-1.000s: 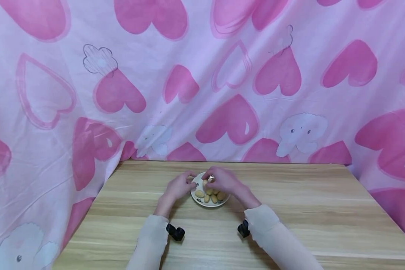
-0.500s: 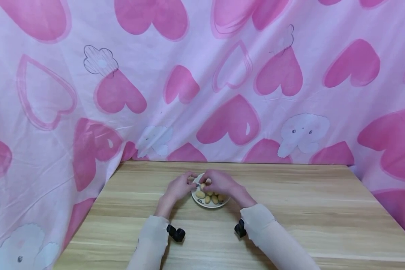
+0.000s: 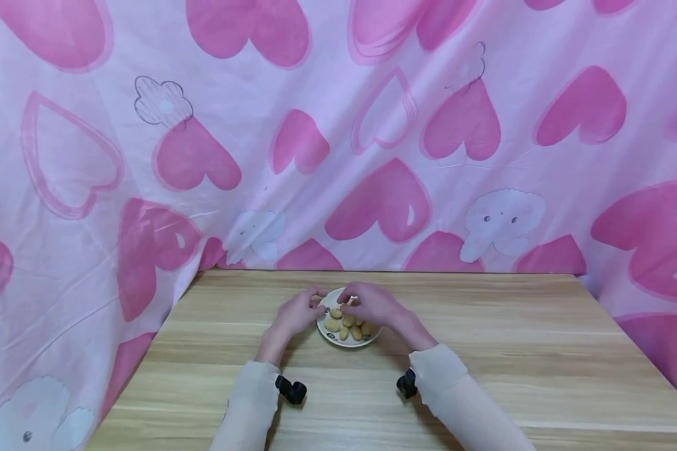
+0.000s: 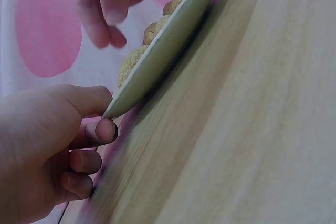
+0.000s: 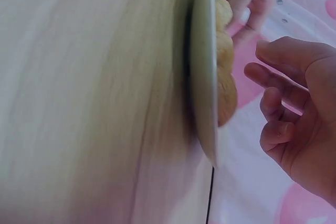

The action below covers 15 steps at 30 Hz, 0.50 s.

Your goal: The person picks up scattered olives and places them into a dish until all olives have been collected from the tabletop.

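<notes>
A small white plate (image 3: 338, 342) with dark marks near its rim bears several small tan oval pieces (image 3: 332, 325), bumpy in the left wrist view. My left hand (image 3: 298, 312) pinches the plate's left rim between thumb and index finger; its other fingers are curled beneath. My right hand (image 3: 375, 304) hovers over the back right of the plate. In the right wrist view, thumb and index finger of that right hand (image 5: 302, 103) stand apart above the pieces (image 5: 226, 98), with nothing between them. Part of the pile is hidden behind the right hand in the head view.
The plate stands on a wood-grain table (image 3: 485, 351). A pink cloth (image 3: 338, 94) with hearts hangs behind it and along its left side. Black wrist cameras (image 3: 291, 389) sit at both sleeve cuffs.
My right hand brought a tan piece down to the plate's left part, let it go, and drew back a little to the right. The left hand keeps its pinch on the rim.
</notes>
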Available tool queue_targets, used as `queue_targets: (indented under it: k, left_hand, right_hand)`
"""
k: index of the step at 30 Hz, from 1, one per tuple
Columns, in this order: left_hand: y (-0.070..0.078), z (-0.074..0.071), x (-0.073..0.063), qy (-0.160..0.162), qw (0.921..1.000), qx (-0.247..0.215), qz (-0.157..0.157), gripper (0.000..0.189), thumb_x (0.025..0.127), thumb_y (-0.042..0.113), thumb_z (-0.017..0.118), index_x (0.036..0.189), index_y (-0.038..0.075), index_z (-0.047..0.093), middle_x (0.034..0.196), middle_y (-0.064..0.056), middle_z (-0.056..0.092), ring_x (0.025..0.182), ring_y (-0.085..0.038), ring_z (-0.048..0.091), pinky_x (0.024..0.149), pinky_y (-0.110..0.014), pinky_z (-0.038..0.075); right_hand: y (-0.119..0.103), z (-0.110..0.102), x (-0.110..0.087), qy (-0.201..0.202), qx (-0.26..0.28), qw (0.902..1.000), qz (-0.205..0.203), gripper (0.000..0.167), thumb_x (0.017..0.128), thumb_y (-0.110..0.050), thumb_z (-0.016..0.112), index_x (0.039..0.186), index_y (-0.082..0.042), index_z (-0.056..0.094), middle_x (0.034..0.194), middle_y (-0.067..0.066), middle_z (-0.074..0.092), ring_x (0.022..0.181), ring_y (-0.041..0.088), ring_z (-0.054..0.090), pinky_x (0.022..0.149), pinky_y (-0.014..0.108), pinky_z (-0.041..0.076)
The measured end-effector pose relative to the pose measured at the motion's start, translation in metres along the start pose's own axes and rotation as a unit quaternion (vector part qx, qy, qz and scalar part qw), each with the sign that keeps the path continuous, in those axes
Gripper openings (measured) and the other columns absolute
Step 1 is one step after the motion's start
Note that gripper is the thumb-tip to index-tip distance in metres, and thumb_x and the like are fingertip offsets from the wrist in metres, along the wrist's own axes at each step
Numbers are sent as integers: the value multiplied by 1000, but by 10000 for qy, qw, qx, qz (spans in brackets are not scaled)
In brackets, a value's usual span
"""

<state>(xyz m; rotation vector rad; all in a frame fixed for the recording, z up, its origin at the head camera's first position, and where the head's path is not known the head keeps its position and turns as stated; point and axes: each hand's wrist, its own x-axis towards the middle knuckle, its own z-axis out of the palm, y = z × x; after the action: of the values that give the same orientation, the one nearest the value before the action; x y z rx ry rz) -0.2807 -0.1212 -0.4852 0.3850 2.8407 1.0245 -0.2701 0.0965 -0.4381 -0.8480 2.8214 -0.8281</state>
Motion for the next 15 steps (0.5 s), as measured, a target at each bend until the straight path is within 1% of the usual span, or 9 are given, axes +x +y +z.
queue_targets:
  k: [5,8,12,13,15]
  left_hand:
    - [-2,0,0,68,9999,117,-22,36,94,28,64,129,23,60,84,4,70,68,-9,59,72,-35,44]
    - [-3,-2,0,98,9998,161,-64,36,94,29,64,129,23,60,86,5,69,70,-9,59,74,-36,45]
    - [-3,-3,0,106,9997,212,-58,35,95,29,64,129,22,61,84,5,68,70,-11,58,74,-36,45]
    - [-3,-4,0,103,9997,220,-39,35,95,28,64,129,21,61,84,5,68,71,-11,58,74,-37,46]
    - [-3,-4,0,117,9996,236,-33,35,95,28,64,129,21,61,91,2,71,78,-14,62,79,-40,48]
  right_hand:
    - [8,-10,-13,282,-2,9996,79,19,94,-21,66,110,-14,74,103,-3,70,99,17,65,87,39,51]
    - [14,-16,-20,395,-43,9992,72,20,94,-20,66,110,-13,74,99,-5,70,93,15,64,83,37,51]
    - [23,-23,-29,537,14,9985,104,20,93,-20,66,109,-12,74,99,-4,70,85,12,60,76,33,50]
    - [25,-25,-31,574,55,9982,137,20,93,-20,66,109,-12,73,99,-4,70,84,11,60,75,32,50]
    - [30,-27,-35,664,116,9975,193,20,93,-19,66,110,-12,73,100,-3,71,84,9,59,75,31,49]
